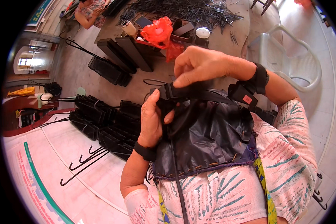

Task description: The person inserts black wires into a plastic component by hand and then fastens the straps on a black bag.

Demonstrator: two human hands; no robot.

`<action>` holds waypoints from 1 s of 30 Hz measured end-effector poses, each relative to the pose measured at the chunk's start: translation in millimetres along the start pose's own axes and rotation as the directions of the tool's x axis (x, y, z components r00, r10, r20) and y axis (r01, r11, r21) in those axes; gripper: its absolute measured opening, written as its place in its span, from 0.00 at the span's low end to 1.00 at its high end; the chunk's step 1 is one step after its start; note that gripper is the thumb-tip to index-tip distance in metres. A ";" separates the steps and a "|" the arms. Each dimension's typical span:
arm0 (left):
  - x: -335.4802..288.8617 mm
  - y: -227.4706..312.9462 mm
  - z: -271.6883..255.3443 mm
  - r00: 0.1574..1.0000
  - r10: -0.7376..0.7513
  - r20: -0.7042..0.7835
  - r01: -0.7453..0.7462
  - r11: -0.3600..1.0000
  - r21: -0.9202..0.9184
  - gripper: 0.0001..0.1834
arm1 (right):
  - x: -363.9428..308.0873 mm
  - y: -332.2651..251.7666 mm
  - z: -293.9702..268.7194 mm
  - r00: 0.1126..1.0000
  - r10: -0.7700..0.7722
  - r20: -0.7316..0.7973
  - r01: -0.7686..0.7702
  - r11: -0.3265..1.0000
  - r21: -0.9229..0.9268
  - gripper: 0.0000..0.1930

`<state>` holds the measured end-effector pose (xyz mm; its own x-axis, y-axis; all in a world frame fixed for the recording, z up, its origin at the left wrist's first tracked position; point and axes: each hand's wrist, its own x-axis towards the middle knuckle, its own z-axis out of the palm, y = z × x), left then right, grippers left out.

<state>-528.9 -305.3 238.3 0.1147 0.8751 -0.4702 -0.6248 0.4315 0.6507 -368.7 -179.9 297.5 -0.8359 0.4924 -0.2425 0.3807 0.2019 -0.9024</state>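
Note:
Above my lap, my left hand is closed around a dark black piece, its thumb resting near the top edge. The piece looks stiff and strap-like, and a thin dark loop sticks out beyond it; its exact kind cannot be made out. My right hand has curled fingers, and its thumb presses against the right end of the same piece. A shiny black apron covers my lap just below both hands. Part of the piece is hidden behind my fingers and against the dark apron.
Stacked black bundles with long hooked rods lie to my left. More dark bundles stand ahead, near a red plastic bag and a tan mug. Thin black strips are heaped beyond. A pale plastic chair stands right; another person sits far left.

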 end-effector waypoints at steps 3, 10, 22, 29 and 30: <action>2.8 0.9 -0.5 1.000 -0.014 0.010 0.014 0.999 0.042 0.20 | -4.3 3.4 7.8 0.989 0.124 0.077 -0.124 0.992 0.001 0.16; 3.4 -3.9 0.2 0.999 0.041 -0.005 -0.040 0.998 0.046 0.20 | -6.6 3.3 20.3 0.958 0.285 0.031 -0.286 0.944 0.162 0.07; 2.5 -4.9 5.7 1.000 0.010 -0.003 -0.010 0.998 0.061 0.18 | 4.4 3.2 14.0 0.924 0.374 -0.081 -0.243 0.736 0.632 0.04; 5.1 -11.7 0.6 0.984 0.038 -0.171 0.004 0.972 0.236 0.13 | 11.0 9.8 2.1 0.903 0.392 -0.174 -0.074 0.543 0.837 0.03; 4.3 -12.7 1.1 0.978 0.016 -0.209 0.041 0.964 0.264 0.11 | 11.2 8.7 2.7 0.905 0.390 -0.172 -0.076 0.544 0.835 0.03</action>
<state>-519.7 -306.8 228.6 -0.0589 0.8166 -0.5742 -0.3930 0.5098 0.7653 -375.7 -174.9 285.9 -0.5398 0.6695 -0.5103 -0.0593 -0.6349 -0.7703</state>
